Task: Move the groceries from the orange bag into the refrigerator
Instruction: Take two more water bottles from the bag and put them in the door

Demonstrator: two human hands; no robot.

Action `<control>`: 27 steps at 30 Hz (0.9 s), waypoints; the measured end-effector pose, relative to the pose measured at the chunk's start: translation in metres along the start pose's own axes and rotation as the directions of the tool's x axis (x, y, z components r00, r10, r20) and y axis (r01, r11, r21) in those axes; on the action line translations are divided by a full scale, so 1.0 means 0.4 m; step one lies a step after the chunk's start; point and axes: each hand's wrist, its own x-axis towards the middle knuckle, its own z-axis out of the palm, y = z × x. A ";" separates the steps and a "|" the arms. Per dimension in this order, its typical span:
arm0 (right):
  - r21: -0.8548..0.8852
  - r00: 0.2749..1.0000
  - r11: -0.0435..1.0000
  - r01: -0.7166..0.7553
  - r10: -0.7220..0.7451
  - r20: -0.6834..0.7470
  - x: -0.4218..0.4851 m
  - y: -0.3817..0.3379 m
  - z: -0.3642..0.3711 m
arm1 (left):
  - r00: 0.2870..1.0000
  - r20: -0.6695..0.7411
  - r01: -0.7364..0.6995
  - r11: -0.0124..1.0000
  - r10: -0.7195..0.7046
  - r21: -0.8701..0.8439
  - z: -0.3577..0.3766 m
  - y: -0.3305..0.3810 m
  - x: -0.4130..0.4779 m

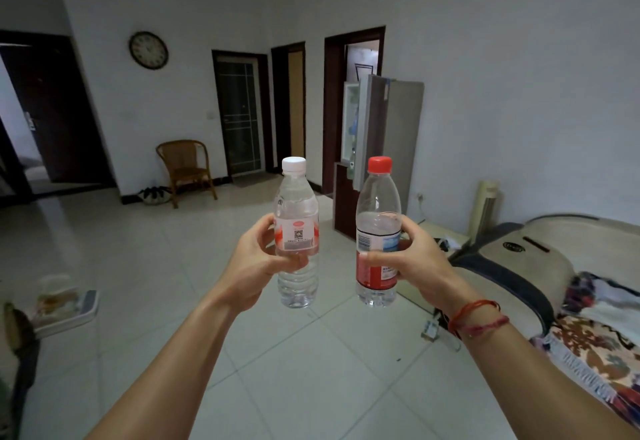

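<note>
My left hand [254,263] grips a clear water bottle with a white cap [296,207] around its middle, held upright in front of me. My right hand [414,259] grips a second clear bottle with a red cap and red label [377,204], also upright. The two bottles stand side by side at chest height, a little apart. Across the room by the right wall stands the grey refrigerator [398,134] with its upper door [350,120] swung open. The orange bag is not in view.
A pale tiled floor [311,370] stretches between me and the refrigerator. A wicker chair [187,169] stands at the far wall under a clock. A sofa with a patterned blanket [588,318] lines the right side. A small table [65,308] sits at the left.
</note>
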 end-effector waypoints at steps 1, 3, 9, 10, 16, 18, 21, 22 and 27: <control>-0.004 1.000 1.000 -0.003 0.003 0.005 0.015 0.002 0.011 | 1.000 -0.004 -0.002 1.000 0.002 0.000 -0.011 -0.006 0.013; -0.003 1.000 1.000 -0.004 0.004 0.010 0.048 0.007 0.029 | 1.000 -0.013 -0.006 1.000 0.006 0.001 -0.030 -0.020 0.043; -0.015 0.999 1.000 0.000 0.000 0.033 0.202 0.053 0.065 | 1.000 -0.029 -0.010 1.000 0.010 0.020 -0.081 -0.073 0.174; -0.012 0.999 1.000 -0.001 0.002 0.039 0.236 0.066 0.068 | 0.999 -0.031 -0.009 1.000 0.010 0.020 -0.089 -0.085 0.203; 0.014 0.999 1.000 0.008 -0.008 0.054 0.488 0.149 0.074 | 0.998 -0.069 0.002 1.000 -0.001 0.024 -0.129 -0.172 0.428; 0.020 0.998 1.000 0.016 -0.017 0.065 0.588 0.172 0.071 | 0.996 -0.086 0.004 1.000 -0.003 0.017 -0.138 -0.195 0.518; 0.022 0.997 1.000 0.020 -0.022 0.076 0.735 0.198 0.065 | 0.995 -0.102 -0.002 1.000 0.003 0.013 -0.149 -0.221 0.652; 0.019 0.996 1.000 0.023 -0.025 0.081 0.780 0.206 0.064 | 0.994 -0.110 -0.008 1.000 0.008 0.008 -0.153 -0.229 0.693; 0.014 0.992 0.999 0.040 -0.041 0.119 0.981 0.242 0.081 | 0.991 -0.130 -0.007 1.000 0.008 0.008 -0.194 -0.269 0.871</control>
